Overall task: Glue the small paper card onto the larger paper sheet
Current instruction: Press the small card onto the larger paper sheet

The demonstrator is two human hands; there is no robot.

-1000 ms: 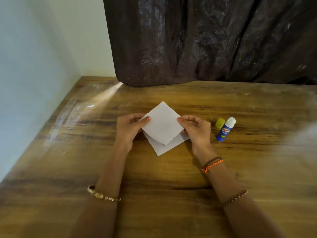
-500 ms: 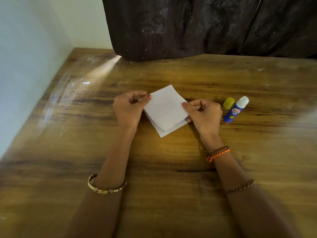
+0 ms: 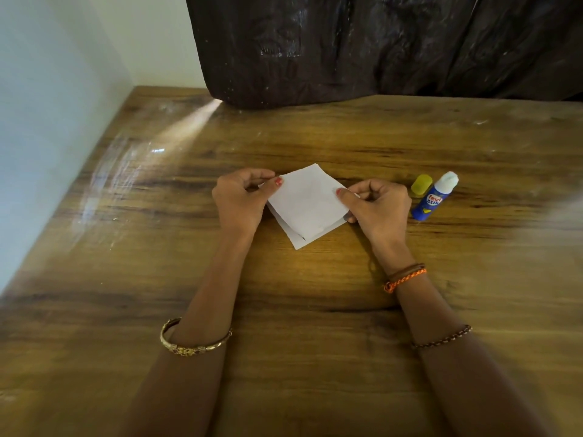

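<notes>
A small white paper card (image 3: 307,200) lies tilted like a diamond over a larger white sheet (image 3: 303,241), whose lower edges show beneath it on the wooden table (image 3: 315,310). My left hand (image 3: 239,200) pinches the card's left corner between thumb and curled fingers. My right hand (image 3: 377,206) pinches its right corner the same way. An uncapped blue glue stick (image 3: 433,197) with a white tip lies to the right of my right hand, and its yellow cap (image 3: 421,185) sits beside it.
A dark crumpled plastic sheet (image 3: 378,48) hangs along the back edge of the table. A pale wall (image 3: 47,121) runs along the table's left side. Bracelets sit on both wrists.
The card has come down from a raised, tilted position to lie nearly flat over the sheet. Both hands lowered with it. The camera view tipped downward.
</notes>
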